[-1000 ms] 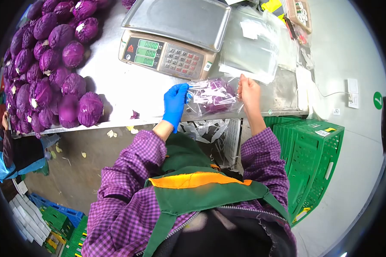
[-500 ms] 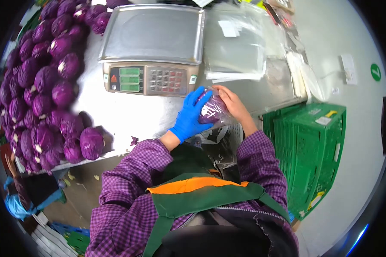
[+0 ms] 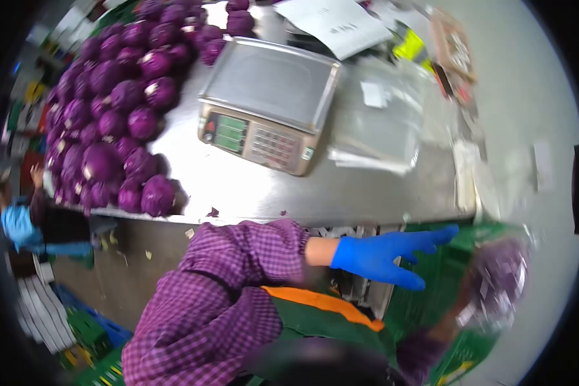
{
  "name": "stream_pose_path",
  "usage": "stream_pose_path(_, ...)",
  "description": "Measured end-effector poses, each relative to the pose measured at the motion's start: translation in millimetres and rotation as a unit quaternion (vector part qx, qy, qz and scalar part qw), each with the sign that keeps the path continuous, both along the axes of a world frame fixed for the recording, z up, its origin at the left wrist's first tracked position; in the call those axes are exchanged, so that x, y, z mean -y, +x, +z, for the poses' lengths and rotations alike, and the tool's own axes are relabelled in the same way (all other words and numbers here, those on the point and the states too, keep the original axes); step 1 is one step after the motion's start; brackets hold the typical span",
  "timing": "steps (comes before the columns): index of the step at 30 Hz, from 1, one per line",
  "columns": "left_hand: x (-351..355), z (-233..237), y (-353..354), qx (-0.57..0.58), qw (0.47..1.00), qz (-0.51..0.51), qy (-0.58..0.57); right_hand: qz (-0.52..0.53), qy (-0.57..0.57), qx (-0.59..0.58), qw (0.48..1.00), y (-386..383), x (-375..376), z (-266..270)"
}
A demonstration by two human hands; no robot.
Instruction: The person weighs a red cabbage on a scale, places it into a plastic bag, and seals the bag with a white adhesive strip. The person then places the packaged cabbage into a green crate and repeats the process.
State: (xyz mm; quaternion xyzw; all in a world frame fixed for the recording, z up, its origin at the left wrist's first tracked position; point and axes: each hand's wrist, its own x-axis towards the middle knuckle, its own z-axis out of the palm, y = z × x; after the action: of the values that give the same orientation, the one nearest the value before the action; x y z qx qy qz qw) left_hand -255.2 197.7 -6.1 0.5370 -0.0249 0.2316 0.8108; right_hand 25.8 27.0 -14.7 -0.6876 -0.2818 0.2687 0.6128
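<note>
**As the left hand stretched out with fingers spread, the right hand held a bagged cabbage**

Toward 4 o'clock of the view, the bagged cabbage hung in front of green crates, blurred, its clear wrap crinkled and shiny. The right hand was clamped on it from the 7 o'clock side, though blur and the bag hid most of its fingers. Gloved in blue, the left hand stood apart from the bag, toward 9 o'clock of it, its fingers parted and clear of the crates.

A scale sat at 12 o'clock on the metal tabletop, its pan bare. Flat clear bags lay near 2 o'clock, just beside the scale, with a white paper toward 1 o'clock. Loose cabbages were heaped at 10 o'clock. Beyond them, at 9 o'clock, stood another person in blue.
</note>
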Motion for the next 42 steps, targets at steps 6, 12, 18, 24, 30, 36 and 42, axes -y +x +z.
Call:
stream_pose_path(6,-91.3,-88.1,-43.6,-0.141,0.900,0.404,0.082,-0.098,-0.214,0.239,0.942,129.8,82.1,52.5)
stream_pose_path(12,-240.1,-122.1,-231.5,-0.199,0.635,0.745,-0.043,0.103,-0.419,0.200,0.879,150.0,78.7,3.5)
stream_pose_path(18,-381.4,-136.1,-315.8,-0.420,0.605,0.669,-0.100,0.247,-0.493,0.150,0.821,158.6,58.5,-6.1)
stream_pose_path(24,-457.7,-191.1,-340.0,-0.445,0.714,0.521,-0.145,-0.271,-0.232,0.460,0.813,179.9,28.9,12.4)
stream_pose_path(30,-452.7,-225.2,-387.9,-0.227,0.744,0.583,-0.234,-0.024,-0.159,0.289,0.944,-46.8,-169.1,-56.1)
stream_pose_path(36,-374.8,-117.0,-360.0,-0.209,0.679,0.700,-0.076,0.195,-0.040,0.410,0.890,-134.5,-301.0,-212.5)
stream_pose_path(42,-303.1,-88.3,-284.5,-0.258,0.730,0.620,0.129,0.266,-0.167,0.195,0.929,-113.5,-314.3,-219.1)
